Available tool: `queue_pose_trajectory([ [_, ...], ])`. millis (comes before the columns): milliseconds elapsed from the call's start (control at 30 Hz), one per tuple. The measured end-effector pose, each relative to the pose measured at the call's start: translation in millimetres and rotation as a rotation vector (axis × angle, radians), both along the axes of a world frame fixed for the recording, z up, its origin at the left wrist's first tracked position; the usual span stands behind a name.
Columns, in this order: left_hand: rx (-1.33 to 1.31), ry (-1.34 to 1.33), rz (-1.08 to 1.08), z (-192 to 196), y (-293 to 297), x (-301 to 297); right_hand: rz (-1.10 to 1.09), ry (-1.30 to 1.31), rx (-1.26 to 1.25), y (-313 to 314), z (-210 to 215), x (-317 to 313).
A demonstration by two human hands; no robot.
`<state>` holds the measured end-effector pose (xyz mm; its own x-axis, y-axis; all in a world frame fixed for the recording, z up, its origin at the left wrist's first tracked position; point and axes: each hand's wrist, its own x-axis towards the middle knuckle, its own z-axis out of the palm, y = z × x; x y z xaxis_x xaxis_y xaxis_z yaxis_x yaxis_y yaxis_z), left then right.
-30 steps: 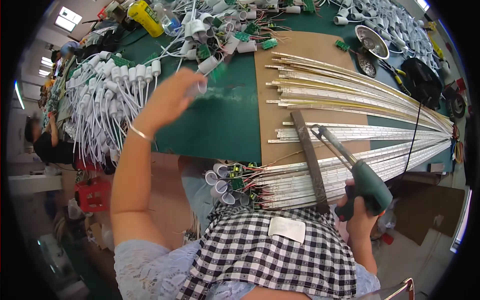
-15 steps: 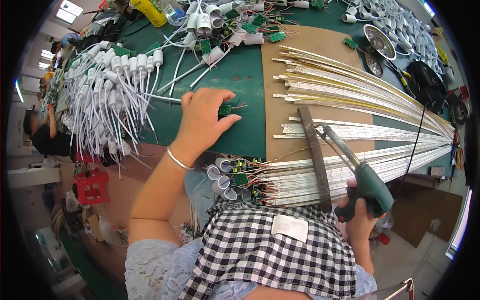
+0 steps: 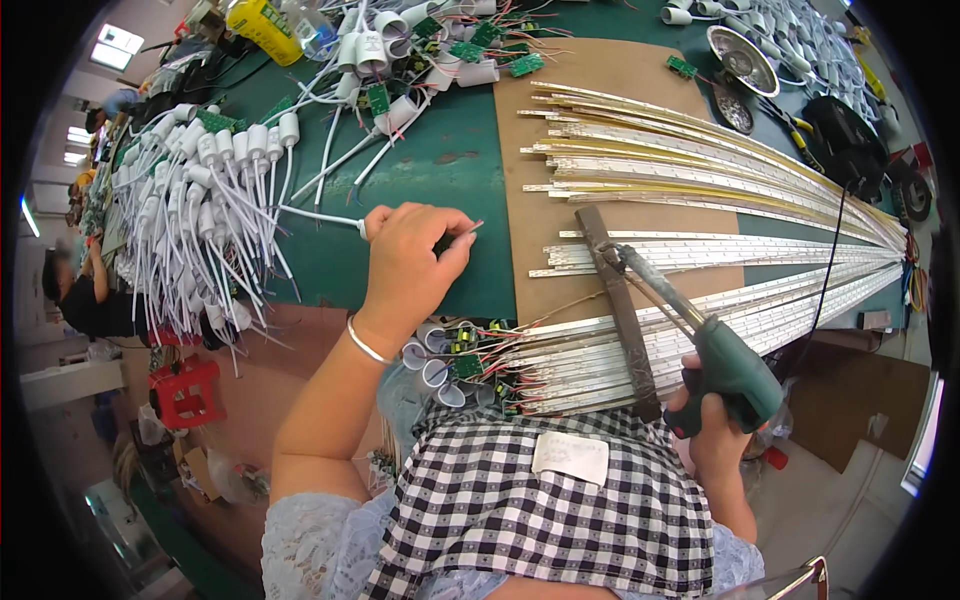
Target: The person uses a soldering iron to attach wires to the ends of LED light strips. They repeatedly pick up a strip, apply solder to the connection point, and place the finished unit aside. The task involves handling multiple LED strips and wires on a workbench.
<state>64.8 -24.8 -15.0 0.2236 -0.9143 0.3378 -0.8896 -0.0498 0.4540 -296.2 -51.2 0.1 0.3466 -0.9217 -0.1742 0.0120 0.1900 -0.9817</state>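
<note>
My left hand (image 3: 415,255) is over the green tabletop, thumb and index finger pinched on a small green circuit board. The board is mostly hidden now; its thin wire ends (image 3: 476,226) poke out past the fingertips. A white cable (image 3: 322,216) runs into the palm side from the left. My right hand (image 3: 715,435) grips the handle of a dark green soldering gun (image 3: 740,370). Its metal tip rests at or just over a dark bar (image 3: 628,340) lying across white LED strips (image 3: 700,292).
White capped cables (image 3: 215,190) hang in a bundle at the left. More caps and boards (image 3: 430,65) lie at the back, near a yellow bottle (image 3: 262,30). Another fan of strips (image 3: 680,155) lies on brown cardboard (image 3: 600,70). A metal bowl (image 3: 742,62) stands back right.
My left hand has closed in around the circuit board, which showed between parted fingers before and is now mostly covered. The view has shifted slightly; the soldering gun stays by the bar.
</note>
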Motion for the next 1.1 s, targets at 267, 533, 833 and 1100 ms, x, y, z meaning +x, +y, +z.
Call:
queue_pose_trajectory([
  [267, 0.055, 0.018, -0.181, 11, 1, -27, 0.091, 0.068, -0.03, -4, 5, 1],
  [533, -0.076, -0.141, -0.416, 8, -4, -22, 0.254, 0.398, -0.161, -5, 3, -6],
  [833, -0.071, -0.232, -0.539, 7, -8, -17, 0.291, 0.407, -0.22, -7, 5, 2],
  [1100, -0.011, -0.256, -0.57, 7, -10, -18, 0.404, 0.35, -0.424, -24, 14, 20],
])
